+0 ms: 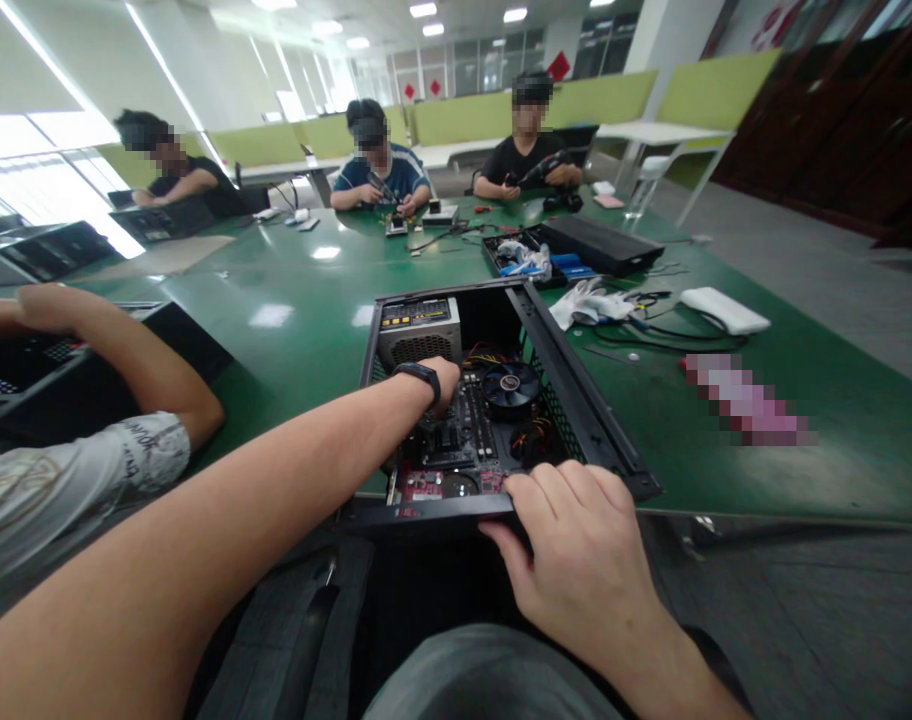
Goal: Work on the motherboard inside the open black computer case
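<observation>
An open black computer case [598, 425] lies on its side at the near edge of the green table. My left hand [447, 383], with a dark band at the wrist, reaches down inside it over the motherboard [456, 425]. Its fingertips are hidden behind the hand, so what they touch does not show. Close by are the power supply [424, 333], a round black fan [511, 385] and some coloured wires. My right hand [576, 535] grips the near rim of the case, thumb below and fingers over the top. A red circuit board [426, 484] shows beside that rim.
To the left, another person's arm [126, 350] rests by a second black case [190, 340]. White gloves [592, 303], cables and a white pouch [724, 310] lie right on the table [861, 440]. Behind stands a black tray [493, 258] of tools. Three people sit across.
</observation>
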Demonstrator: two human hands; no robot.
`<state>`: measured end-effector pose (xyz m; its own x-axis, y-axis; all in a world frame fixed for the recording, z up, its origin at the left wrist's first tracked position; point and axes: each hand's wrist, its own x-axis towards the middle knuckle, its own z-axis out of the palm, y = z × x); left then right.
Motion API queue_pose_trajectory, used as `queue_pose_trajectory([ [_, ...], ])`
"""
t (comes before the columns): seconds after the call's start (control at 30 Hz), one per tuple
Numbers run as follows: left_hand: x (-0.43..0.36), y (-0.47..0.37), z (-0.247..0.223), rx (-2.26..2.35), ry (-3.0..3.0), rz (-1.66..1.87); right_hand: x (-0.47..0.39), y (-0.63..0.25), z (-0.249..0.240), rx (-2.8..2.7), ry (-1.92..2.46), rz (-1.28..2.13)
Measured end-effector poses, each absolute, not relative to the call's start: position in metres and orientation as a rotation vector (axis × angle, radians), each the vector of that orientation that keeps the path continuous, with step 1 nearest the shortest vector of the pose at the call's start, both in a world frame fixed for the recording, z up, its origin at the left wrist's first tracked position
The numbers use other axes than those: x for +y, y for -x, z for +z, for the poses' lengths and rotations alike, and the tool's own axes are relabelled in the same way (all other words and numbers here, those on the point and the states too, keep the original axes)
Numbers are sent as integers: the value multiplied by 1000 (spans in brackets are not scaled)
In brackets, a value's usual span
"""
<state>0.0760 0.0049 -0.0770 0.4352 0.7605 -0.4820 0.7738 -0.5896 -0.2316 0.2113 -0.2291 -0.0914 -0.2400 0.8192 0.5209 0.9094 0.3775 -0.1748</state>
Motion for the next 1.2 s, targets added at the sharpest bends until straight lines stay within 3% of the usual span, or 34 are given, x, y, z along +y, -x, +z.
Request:
queue_pose_trajectory([
  [1.2, 8, -72, -83, 1440, -2656, -821, -233, -210, -87, -2107, 1497, -166],
])
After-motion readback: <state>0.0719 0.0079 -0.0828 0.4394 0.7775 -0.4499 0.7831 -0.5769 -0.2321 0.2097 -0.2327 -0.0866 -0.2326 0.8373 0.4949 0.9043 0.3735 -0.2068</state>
